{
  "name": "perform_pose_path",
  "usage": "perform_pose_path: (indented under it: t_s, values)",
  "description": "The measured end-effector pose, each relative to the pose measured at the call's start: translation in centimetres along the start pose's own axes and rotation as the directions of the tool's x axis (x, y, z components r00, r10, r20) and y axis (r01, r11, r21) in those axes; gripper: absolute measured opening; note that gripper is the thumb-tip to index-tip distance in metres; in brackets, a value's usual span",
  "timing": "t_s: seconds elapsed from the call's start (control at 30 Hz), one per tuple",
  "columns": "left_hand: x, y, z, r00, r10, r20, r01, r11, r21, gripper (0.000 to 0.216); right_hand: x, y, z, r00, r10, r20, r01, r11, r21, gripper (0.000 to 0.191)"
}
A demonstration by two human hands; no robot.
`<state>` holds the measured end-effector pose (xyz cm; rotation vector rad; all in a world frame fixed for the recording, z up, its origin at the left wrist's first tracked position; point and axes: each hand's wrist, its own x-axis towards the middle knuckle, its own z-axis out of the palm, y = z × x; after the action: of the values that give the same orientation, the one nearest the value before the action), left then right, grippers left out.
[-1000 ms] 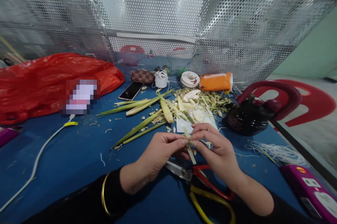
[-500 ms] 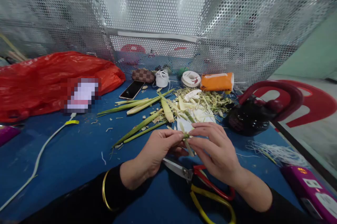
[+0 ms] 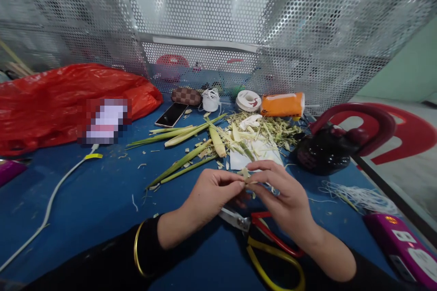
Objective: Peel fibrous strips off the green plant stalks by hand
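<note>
My left hand [image 3: 208, 195] and my right hand [image 3: 282, 193] meet above the blue table [image 3: 88, 195], fingertips pinched together on a small pale leaf strip [image 3: 245, 175]. Both hands are closed on it. Beneath my wrists lie scissors [image 3: 269, 245] with red and yellow handles, blades pointing left. Beyond the hands are long green leaf stalks [image 3: 184, 154] and a heap of cut leaf scraps [image 3: 262, 134] over a white sheet [image 3: 241, 161].
A red plastic bag [image 3: 68, 99] fills the back left. A phone [image 3: 170, 114], checked pouch [image 3: 186, 96], thread spool [image 3: 210, 99], tape roll [image 3: 248, 101] and orange packet [image 3: 282, 105] line the perforated metal screen [image 3: 218, 22]. A black bag [image 3: 324, 152] sits right, a white cable [image 3: 51, 200] left.
The strip stood upright between my fingers a second ago; now it is folded down small between the fingertips. Both hands stayed in about the same place above the scissors.
</note>
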<state>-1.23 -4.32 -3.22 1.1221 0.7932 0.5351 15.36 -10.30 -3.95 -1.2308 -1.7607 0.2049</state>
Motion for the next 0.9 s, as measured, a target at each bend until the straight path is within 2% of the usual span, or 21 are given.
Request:
perform_pose_path:
  t_s: [0.1, 0.23, 0.37, 0.47, 0.6, 0.8, 0.9]
  values:
    - [0.1, -0.2, -0.2, 0.999, 0.018, 0.040, -0.020, 0.998, 0.060, 0.018, -0.1, -0.2, 0.2, 0.991, 0.132, 0.035, -0.135, 0.984, 0.116, 0.009]
    - [0.2, -0.1, -0.2, 0.998, 0.022, 0.056, -0.025, 0.999, 0.044, 0.019, -0.1, -0.2, 0.4, 0.992, 0.129, 0.002, -0.128, 0.985, 0.117, 0.008]
    - [0.1, 0.1, 0.1, 1.000, 0.011, 0.002, -0.011, 1.000, 0.009, 0.016, -0.2, -0.4, 0.4, 0.990, 0.135, -0.027, -0.132, 0.987, 0.090, 0.009]
    - [0.1, 0.2, 0.2, 0.999, 0.003, -0.040, -0.002, 1.000, 0.025, 0.014, -0.3, -0.6, 0.3, 0.979, 0.199, -0.040, -0.194, 0.976, 0.098, 0.007]
    - [0.1, 0.3, 0.1, 0.999, 0.023, -0.035, -0.019, 0.994, 0.107, 0.015, -0.3, -0.6, 0.3, 0.953, 0.301, -0.038, -0.290, 0.940, 0.179, 0.023]
    - [0.2, 0.0, 0.1, 0.983, 0.181, -0.021, -0.171, 0.957, 0.233, 0.017, -0.1, -0.5, 0.7, 0.879, 0.471, -0.069, -0.419, 0.835, 0.357, 0.020]
    - [0.2, -0.4, 0.5, 0.988, 0.142, -0.060, -0.131, 0.978, 0.159, 0.017, -0.2, -0.7, 1.1, 0.847, 0.528, -0.069, -0.443, 0.770, 0.459, 0.019]
